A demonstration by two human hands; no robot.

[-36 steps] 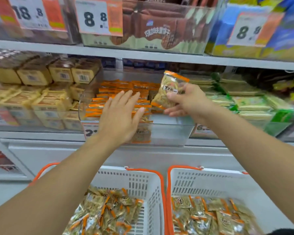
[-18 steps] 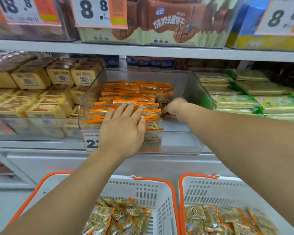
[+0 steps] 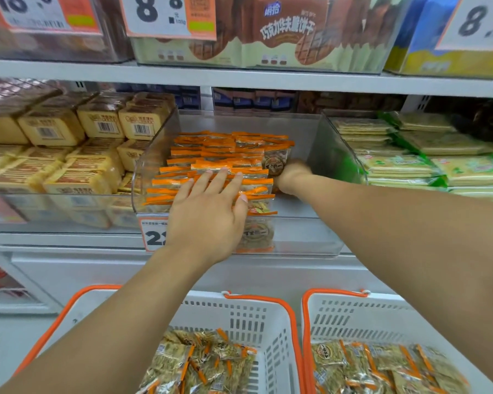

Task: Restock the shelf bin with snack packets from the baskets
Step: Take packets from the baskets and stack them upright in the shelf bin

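A clear shelf bin (image 3: 302, 237) on the middle shelf holds rows of orange-edged snack packets (image 3: 225, 149). My left hand (image 3: 208, 211) lies flat on the front rows, fingers straight, pressing them down. My right hand (image 3: 292, 173) reaches deep into the bin on the right of the stack, curled round the lower edge of an upright snack packet (image 3: 276, 162) with a round label; its fingers are mostly hidden. Below stand two white baskets with orange rims, the left basket (image 3: 256, 314) and the right basket (image 3: 353, 314), each holding several loose packets (image 3: 199, 362).
Yellow boxed cakes (image 3: 52, 129) fill the bin to the left and green-wrapped biscuits (image 3: 404, 163) the one to the right. The shelf above (image 3: 239, 76) hangs close over the bin. A price tag (image 3: 151, 234) sits on the bin's front.
My right hand carried a packet from above the bin down into its right side and stood it against the stack. My left hand settled flat onto the front rows.
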